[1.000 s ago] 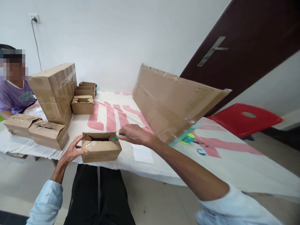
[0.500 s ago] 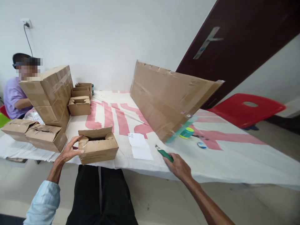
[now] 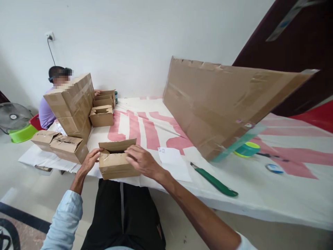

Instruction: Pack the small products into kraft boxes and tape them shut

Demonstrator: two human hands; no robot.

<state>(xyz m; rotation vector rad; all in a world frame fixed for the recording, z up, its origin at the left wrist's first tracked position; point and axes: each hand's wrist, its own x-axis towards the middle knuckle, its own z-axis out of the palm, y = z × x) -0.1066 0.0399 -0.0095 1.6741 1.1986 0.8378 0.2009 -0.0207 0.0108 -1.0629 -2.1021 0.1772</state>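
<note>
We set the knife (image 3: 214, 181) down.
Our right hand (image 3: 140, 160) returned, fingers half-curled atop the box (image 3: 117, 166); our left hand (image 3: 90, 161) seemingly clasped its end.

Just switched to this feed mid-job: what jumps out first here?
Both hands are on a small open box at the near edge of the table: the left hand grips its end, the right hand rests on top. A large cardboard sheet stands tilted on the right, with a green-handled knife lying before it.
</note>
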